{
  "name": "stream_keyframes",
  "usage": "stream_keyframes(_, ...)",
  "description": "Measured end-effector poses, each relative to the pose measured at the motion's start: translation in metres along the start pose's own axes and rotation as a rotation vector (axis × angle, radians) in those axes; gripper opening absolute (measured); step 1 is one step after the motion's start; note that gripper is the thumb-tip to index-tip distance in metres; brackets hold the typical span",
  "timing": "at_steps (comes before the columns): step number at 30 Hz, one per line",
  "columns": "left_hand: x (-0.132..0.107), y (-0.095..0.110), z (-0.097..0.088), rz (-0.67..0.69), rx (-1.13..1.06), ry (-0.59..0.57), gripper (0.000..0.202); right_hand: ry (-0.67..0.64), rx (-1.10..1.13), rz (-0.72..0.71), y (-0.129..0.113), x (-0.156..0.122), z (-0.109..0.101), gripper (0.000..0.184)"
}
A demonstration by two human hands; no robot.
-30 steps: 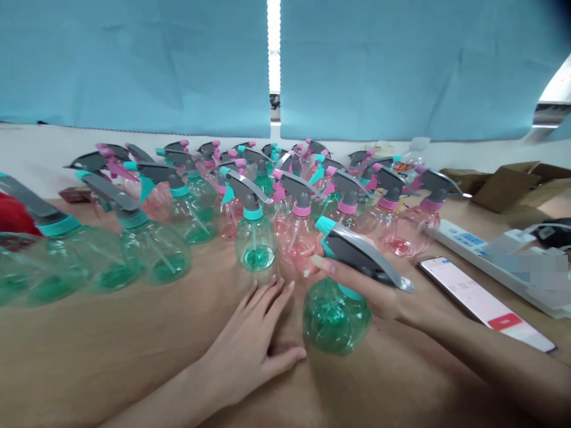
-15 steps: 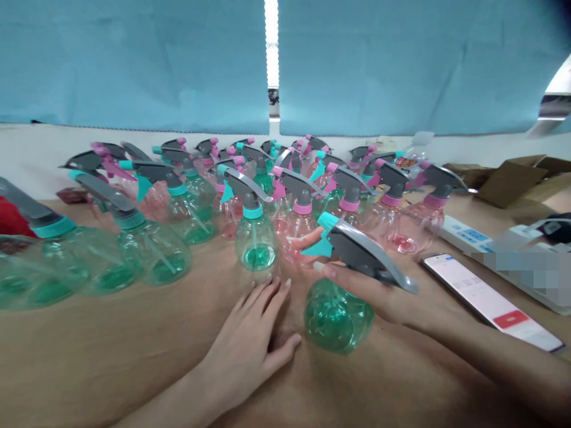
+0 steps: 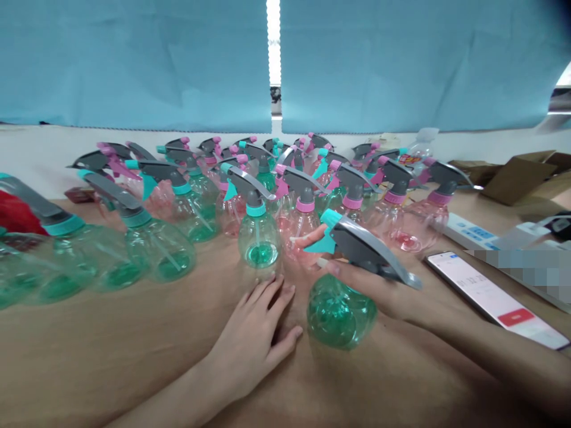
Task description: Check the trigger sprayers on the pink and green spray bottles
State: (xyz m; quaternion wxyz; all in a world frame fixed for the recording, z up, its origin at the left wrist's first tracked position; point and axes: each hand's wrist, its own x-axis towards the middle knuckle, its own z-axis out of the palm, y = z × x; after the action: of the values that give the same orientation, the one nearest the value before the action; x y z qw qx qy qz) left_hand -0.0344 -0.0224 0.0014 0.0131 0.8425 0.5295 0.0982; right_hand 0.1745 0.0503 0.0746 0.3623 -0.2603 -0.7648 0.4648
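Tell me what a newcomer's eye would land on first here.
The crowd of clear pink and green plastic spray bottles fills the far side of the brown wooden table. Next, the right hand holds one green spray bottle in front, with the left hand flat beside it.

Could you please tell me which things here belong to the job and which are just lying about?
In use: green spray bottle in the right hand; left hand flat on the table; rows of spray bottles behind.
Lying about: phone, power strip, cardboard box.
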Motion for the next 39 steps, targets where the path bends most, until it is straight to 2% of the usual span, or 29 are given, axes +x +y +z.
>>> stream_keyframes(15,-0.0005,0.0006,-0.0005,0.004,-0.023,-0.012,0.053,0.006,0.04,0.04,0.0051,-0.0024,-0.0001,0.036)
stream_keyframes(23,0.0002,0.0011,-0.0014,-0.001,-0.012,-0.025,0.054,0.041,-0.013,-0.013,0.0007,-0.0016,-0.0008,0.03)
stream_keyframes(29,-0.0008,0.0001,0.0009,0.004,-0.031,0.011,0.052,0.061,0.0,-0.025,-0.0011,-0.0012,0.0008,0.028)
stream_keyframes(39,0.0001,0.0018,-0.0024,-0.004,-0.039,-0.009,0.052,0.074,-0.032,-0.042,0.0031,-0.0014,0.0012,0.036)
